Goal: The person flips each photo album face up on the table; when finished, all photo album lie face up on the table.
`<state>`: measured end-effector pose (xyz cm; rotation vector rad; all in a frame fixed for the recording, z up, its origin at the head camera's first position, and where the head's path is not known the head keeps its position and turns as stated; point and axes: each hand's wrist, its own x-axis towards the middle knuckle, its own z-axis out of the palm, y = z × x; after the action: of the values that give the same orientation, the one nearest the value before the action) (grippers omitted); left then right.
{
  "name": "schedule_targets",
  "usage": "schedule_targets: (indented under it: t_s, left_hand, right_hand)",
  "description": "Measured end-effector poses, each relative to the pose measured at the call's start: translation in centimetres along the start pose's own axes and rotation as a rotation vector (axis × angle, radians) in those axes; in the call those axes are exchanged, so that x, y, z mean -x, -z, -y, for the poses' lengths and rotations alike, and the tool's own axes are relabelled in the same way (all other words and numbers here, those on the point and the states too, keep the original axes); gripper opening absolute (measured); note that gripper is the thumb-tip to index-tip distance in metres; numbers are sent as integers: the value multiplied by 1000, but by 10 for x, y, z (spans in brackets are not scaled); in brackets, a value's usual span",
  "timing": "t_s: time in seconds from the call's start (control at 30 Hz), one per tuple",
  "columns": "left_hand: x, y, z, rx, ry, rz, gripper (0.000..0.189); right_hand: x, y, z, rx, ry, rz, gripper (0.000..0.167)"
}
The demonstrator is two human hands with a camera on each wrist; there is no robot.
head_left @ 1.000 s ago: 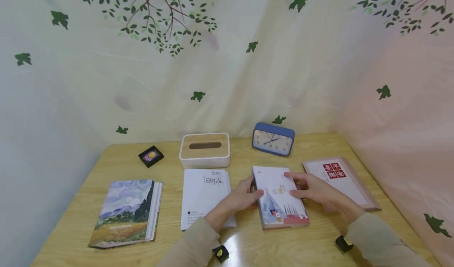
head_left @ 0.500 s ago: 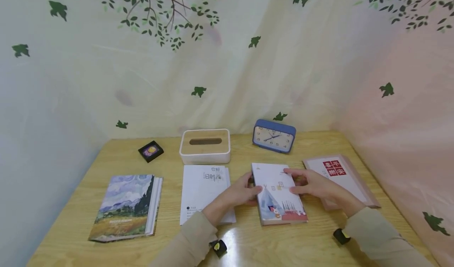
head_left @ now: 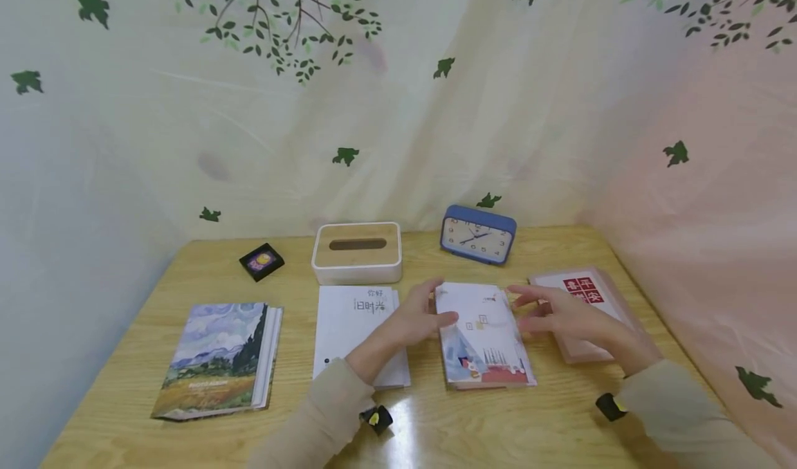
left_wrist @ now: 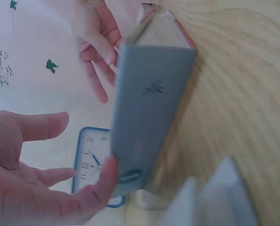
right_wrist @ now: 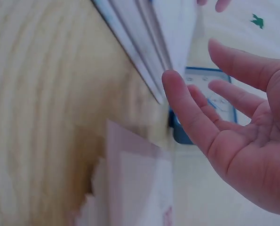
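Note:
A thick book (head_left: 482,337) with a white cover, a blue tent drawing and a red lower edge lies on the table in the head view. Its blue-grey spine (left_wrist: 149,103) faces the left wrist camera. At its left edge is my left hand (head_left: 411,317), thumb over the cover's edge in the head view; the left wrist view shows thumb and fingers spread apart, one fingertip (left_wrist: 110,169) overlapping the spine. My right hand (head_left: 569,311) hovers just off the book's right edge, fingers spread and loosely bent, nothing between them in the right wrist view.
Left of the book lies a white-covered book (head_left: 336,330), then a landscape-painting book (head_left: 214,358). A pinkish book (head_left: 607,317) lies to the right. Behind stand a tissue box (head_left: 357,254), a blue alarm clock (head_left: 478,235) and a small black square item (head_left: 261,261). Fabric hangs behind.
My right hand has let go of the tent-cover book and moved right, off its edge. The left hand's fingers have loosened at the spine. The head view has shifted slightly.

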<state>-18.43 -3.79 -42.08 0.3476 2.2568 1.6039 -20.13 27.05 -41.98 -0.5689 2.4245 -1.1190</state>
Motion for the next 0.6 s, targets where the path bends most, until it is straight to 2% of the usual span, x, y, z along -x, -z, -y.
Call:
schedule_targets:
  t_s: [0.1,0.2,0.33,0.43,0.6]
  left_hand:
    - [0,-1,-12,-186,-70,-12,72]
    - [-1,-5,-26,-239,-91,25,72]
    - [-5,-15,-45,-219,-105,94,73]
    - [-12,-26,-54,-193,-114,129,74]
    - [-27,-50,-61,-118,-69,162,77]
  right_hand:
    - [10,13,1,4,32,-67,63]
    - [21,27,-1,-26,88,-134,56]
    - [38,46,-4,-55,75,-184,55]
    - [51,57,-10,-4,18,-232,58]
    - [68,64,-30,121,15,-333,56]
